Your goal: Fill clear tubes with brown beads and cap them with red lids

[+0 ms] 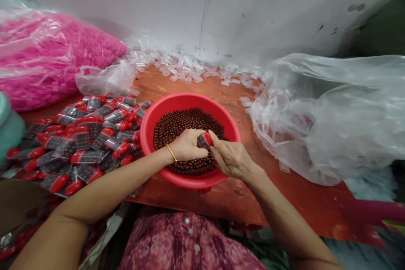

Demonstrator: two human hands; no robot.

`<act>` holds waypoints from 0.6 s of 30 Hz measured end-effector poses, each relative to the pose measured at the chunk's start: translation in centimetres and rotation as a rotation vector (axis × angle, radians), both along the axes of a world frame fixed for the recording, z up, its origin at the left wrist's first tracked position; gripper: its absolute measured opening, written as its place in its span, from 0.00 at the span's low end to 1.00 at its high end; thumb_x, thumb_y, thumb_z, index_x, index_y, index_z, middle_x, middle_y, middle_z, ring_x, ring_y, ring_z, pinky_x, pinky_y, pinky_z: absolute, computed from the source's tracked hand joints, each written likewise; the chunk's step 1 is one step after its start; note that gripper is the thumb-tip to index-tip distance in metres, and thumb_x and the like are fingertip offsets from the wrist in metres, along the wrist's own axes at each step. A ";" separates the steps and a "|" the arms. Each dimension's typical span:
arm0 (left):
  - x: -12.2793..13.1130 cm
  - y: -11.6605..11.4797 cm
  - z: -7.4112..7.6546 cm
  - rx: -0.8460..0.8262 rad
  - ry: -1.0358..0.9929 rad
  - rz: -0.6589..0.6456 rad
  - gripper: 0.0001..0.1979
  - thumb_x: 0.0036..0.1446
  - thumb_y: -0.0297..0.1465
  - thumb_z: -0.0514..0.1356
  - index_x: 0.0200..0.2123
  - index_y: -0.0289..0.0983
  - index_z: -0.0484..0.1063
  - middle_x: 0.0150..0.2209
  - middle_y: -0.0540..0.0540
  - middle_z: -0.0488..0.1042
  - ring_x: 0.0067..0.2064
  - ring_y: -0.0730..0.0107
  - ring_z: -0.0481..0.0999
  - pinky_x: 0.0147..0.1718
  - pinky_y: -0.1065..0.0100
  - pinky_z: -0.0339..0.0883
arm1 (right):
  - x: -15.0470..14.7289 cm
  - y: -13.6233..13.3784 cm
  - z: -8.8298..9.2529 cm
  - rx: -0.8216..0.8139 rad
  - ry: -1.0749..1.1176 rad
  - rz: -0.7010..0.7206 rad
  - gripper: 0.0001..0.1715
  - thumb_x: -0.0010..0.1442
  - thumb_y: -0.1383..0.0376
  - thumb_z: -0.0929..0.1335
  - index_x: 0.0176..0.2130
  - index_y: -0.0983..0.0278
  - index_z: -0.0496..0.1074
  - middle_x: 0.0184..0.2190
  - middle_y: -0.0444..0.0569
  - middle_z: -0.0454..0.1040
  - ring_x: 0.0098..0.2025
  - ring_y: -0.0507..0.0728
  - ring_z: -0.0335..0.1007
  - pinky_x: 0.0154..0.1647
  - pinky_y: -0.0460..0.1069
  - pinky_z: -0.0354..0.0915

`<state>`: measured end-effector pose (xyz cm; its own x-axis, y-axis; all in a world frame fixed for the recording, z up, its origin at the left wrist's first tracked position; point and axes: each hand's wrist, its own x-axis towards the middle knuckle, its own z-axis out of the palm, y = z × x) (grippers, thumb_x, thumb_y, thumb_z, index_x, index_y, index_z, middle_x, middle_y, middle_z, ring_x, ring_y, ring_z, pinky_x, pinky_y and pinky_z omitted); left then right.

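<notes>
- Left hand (188,145) holds the dark, bead-filled body of a small clear plastic container with a red cap (204,140)
- Right hand (234,158) pinches its red end with fingertips
- Container sits above a round red plastic basin (193,182) of glossy brown round beads (186,121)
- Similar red-capped containers (81,138) lie heaped left of it

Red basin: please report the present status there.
Left grip and right grip: on one red-capped container, over brown beads in basin. Similar containers heaped left. Plastic bag at right, apart from basin.
</notes>
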<state>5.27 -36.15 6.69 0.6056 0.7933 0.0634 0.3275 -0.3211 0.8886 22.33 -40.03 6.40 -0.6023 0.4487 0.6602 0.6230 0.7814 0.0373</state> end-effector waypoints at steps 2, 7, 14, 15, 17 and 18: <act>0.0 0.0 0.2 0.024 0.041 0.007 0.04 0.37 0.29 0.54 0.20 0.35 0.61 0.18 0.55 0.60 0.23 0.79 0.57 0.22 0.75 0.51 | 0.0 0.0 0.4 -0.031 0.052 0.004 0.23 0.64 0.69 0.56 0.57 0.73 0.59 0.20 0.46 0.69 0.19 0.50 0.61 0.19 0.45 0.55; 0.9 -0.4 1.1 -0.017 0.111 -0.056 0.06 0.35 0.30 0.56 0.19 0.35 0.60 0.18 0.55 0.58 0.22 0.79 0.56 0.20 0.75 0.50 | -0.7 0.7 1.2 -0.420 0.483 -0.125 0.25 0.66 0.59 0.55 0.34 0.67 0.74 0.17 0.44 0.63 0.20 0.49 0.60 0.23 0.45 0.56; 2.0 -3.5 1.4 0.029 0.163 -0.104 0.04 0.36 0.27 0.56 0.21 0.34 0.62 0.18 0.54 0.60 0.20 0.79 0.57 0.19 0.75 0.52 | -2.3 0.5 0.4 -1.147 0.893 -0.010 0.32 0.63 0.48 0.52 0.60 0.60 0.57 0.47 0.50 0.68 0.45 0.53 0.66 0.47 0.50 0.64; 2.1 -4.2 1.4 0.058 0.194 -0.100 0.05 0.37 0.27 0.56 0.23 0.33 0.65 0.19 0.53 0.62 0.20 0.78 0.59 0.19 0.75 0.54 | -2.2 -0.2 0.4 -1.191 0.857 0.003 0.33 0.63 0.47 0.53 0.61 0.59 0.55 0.51 0.49 0.66 0.49 0.54 0.65 0.51 0.52 0.62; 2.4 -5.6 1.5 0.136 0.290 -0.087 0.09 0.39 0.28 0.57 0.28 0.32 0.69 0.22 0.50 0.68 0.23 0.74 0.65 0.22 0.73 0.59 | -1.8 -1.7 0.6 -1.218 0.790 0.047 0.34 0.62 0.47 0.55 0.62 0.57 0.52 0.55 0.48 0.63 0.53 0.55 0.62 0.56 0.54 0.58; 2.6 -6.3 1.5 0.181 0.356 -0.089 0.12 0.40 0.29 0.57 0.31 0.31 0.70 0.24 0.47 0.71 0.25 0.70 0.68 0.25 0.71 0.62 | -1.6 -2.4 0.6 -1.198 0.774 0.063 0.34 0.62 0.47 0.56 0.63 0.56 0.52 0.57 0.48 0.61 0.55 0.55 0.60 0.58 0.54 0.55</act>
